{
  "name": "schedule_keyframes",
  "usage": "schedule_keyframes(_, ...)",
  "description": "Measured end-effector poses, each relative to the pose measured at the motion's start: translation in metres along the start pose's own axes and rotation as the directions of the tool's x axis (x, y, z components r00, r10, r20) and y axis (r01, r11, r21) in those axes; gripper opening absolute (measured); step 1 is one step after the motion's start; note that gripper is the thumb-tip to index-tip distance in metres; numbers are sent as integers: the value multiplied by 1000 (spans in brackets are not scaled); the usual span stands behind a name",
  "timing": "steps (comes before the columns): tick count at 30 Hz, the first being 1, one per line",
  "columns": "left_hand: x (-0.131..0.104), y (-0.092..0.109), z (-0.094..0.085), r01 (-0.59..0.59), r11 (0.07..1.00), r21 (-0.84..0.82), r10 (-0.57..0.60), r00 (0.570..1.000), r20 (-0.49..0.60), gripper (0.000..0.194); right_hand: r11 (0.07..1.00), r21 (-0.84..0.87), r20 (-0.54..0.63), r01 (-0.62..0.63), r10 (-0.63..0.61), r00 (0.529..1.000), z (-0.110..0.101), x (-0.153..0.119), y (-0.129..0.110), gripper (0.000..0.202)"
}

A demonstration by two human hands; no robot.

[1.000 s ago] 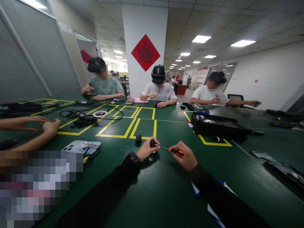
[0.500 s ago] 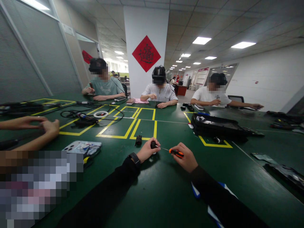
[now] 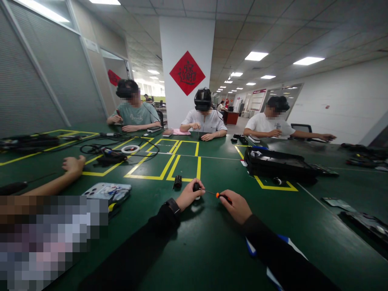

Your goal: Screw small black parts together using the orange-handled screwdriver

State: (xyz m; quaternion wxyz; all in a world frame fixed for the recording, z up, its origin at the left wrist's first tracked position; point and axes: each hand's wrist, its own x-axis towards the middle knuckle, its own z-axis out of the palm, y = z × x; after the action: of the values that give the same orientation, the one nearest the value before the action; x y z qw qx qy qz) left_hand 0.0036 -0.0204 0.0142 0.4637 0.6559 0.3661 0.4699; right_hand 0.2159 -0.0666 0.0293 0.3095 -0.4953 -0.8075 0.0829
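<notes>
Near the middle of the green table, my left hand [image 3: 188,195] is closed around a small black part [image 3: 196,187], with something pale under its lower end. My right hand [image 3: 235,205] grips a screwdriver [image 3: 224,198] with an orange and black handle, mostly covered by the fingers. Its thin shaft points left and reaches the black part; the exact contact at the tip is too small to tell. Just beyond my left hand, a black cylindrical piece [image 3: 177,182] stands on the table.
A co-worker's hand [image 3: 73,165] rests at the left, near a phone-like patterned case [image 3: 106,191]. Cables [image 3: 110,155] lie behind it. A long black housing [image 3: 279,161] is at the right. Blue-and-white items [image 3: 251,247] lie beside my right forearm. Three people sit opposite.
The view has tilted slightly upward. More of the screwdriver handle is covered by my right hand. At the left, only one of the co-worker's two hands now shows.
</notes>
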Motion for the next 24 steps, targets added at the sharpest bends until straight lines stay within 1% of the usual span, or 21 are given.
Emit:
schedule_keyframes(4,1,-3,0,7,1000,-25,-7,1000,-14,20,999,24,-19,35,-35,999,-1,0,0,20)
schedule_keyframes(7,2,-5,0,0,999,-44,-1,1000,-15,19,999,46,-26,19,-18,1000,1,0,1,19)
schedule_keyframes(13,3,-8,0,-9,997,-79,8,1000,-10,17,994,107,9,16,-17,1000,6,2,5,21)
schedule_keyframes(16,4,-9,1,-9,994,-105,7,1000,-15,18,994,109,25,16,-18,1000,8,3,8,23)
schedule_keyframes(21,6,-11,1,34,989,-145,-39,999,-30,22,997,65,-26,37,-36,999,7,3,8,21)
schedule_keyframes(24,6,-12,0,18,991,-129,-24,999,-44,23,994,100,-52,33,-28,998,7,2,6,20)
